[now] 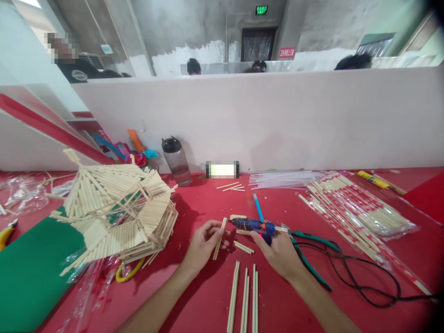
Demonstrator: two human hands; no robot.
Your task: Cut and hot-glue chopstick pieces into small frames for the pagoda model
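Observation:
Between the thumb and fingers of my left hand (204,241) is a short bundle of wooden sticks (219,239), held tilted above the red table. My right hand (280,252) grips a blue hot glue gun (253,225), its nozzle pointing left and close to the bundle's upper part. Whether the nozzle touches the wood I cannot tell. Short stick pieces (243,247) lie just below the glue gun. Nearer to me, several long sticks (244,298) rest in narrow groups. A model built of sticks (121,208) stands to the left of my hands.
Green-handled pliers (314,263) and a black cable (360,286) lie at right. Behind them are packed sticks (367,208) and clear glue sticks (284,179). A water bottle (176,162) and a blurred phone-like screen (222,169) stand before the white partition (243,120). Green sheet (31,282) at left.

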